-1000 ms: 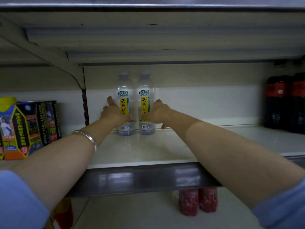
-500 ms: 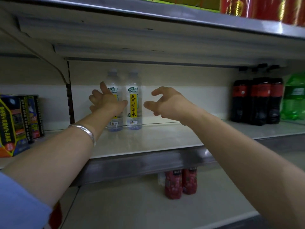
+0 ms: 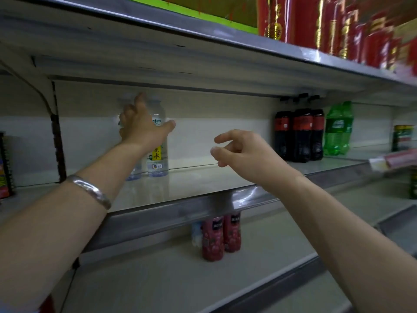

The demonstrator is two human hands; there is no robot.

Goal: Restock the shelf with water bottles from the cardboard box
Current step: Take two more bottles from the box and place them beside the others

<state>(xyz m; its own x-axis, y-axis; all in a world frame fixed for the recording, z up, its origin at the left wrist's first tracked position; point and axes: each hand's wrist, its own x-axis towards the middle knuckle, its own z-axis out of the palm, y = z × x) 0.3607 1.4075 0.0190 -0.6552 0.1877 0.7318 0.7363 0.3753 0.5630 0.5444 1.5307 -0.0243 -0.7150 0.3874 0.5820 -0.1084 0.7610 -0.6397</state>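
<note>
Two clear water bottles with yellow labels stand side by side at the back of the middle shelf (image 3: 203,179). The right bottle (image 3: 159,163) shows most of its body; the left bottle (image 3: 135,172) is largely hidden behind my left arm. My left hand (image 3: 141,127) hovers in front of the bottles with fingers spread and holds nothing. My right hand (image 3: 240,151) hangs in the air to the right of the bottles, above the shelf's front, fingers loosely bent and holding nothing. The cardboard box is out of view.
Dark cola bottles (image 3: 300,132) and a green soda bottle (image 3: 337,129) stand at the right of the same shelf. Two red drink bottles (image 3: 220,236) sit on the shelf below. Red packages (image 3: 327,26) line the shelf above. Coloured cartons (image 3: 3,168) are at the far left.
Both hands have let go of the two water bottles and drawn back from them; the right hand moved right and toward me. The camera has turned rightward.
</note>
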